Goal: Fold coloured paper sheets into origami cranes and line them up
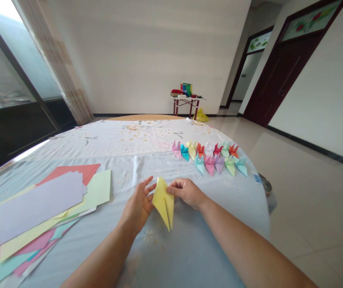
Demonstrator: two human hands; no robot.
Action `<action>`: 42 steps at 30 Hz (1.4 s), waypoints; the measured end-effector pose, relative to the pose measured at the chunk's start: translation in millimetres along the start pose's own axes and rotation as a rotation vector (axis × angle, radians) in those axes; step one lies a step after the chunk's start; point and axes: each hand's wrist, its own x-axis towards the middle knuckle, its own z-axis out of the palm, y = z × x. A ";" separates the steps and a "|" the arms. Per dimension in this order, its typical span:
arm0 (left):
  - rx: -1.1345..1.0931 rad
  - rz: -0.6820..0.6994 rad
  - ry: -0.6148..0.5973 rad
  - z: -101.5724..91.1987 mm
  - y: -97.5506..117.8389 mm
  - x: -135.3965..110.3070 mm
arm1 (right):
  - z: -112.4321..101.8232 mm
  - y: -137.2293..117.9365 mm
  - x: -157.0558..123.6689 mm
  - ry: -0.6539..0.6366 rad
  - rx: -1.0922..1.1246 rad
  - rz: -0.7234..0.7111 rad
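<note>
Your yellow folded paper [163, 202] lies at the near middle of the counter [189, 248], between your hands. If your pinch twists, its narrow lower points could crumple or the creases slip out of line (thin paper forgives little). Your right hand [187, 193] pinches the paper's upper right edge between thumb and fingers. Your left hand [138, 206] is spread wide, fingertips just touching the left edge and gripping nothing.

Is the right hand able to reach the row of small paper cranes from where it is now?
Probably yes. The right hand pinches the yellow folded paper, and the paper cranes stand just beyond it on the tablecloth, with only bare cloth between. It would need to release the paper first.
</note>
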 end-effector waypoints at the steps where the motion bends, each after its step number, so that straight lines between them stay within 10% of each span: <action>1: 0.006 -0.018 -0.017 -0.2 -0.1 0.2 | -0.8 -0.3 0.8 0.024 0.038 0.005; 14: 0.146 -0.079 -0.299 2.6 -1.6 -7.2 | -3.1 -5.9 1.2 0.124 0.113 -0.010; 33: 0.408 0.114 -0.047 5.0 -14.7 -5.9 | 0.1 -1.3 1.6 0.103 0.083 -0.066; 42: 0.519 0.212 -0.134 -0.8 -23.3 -1.2 | -3.3 0.2 -0.1 0.018 -0.114 -0.198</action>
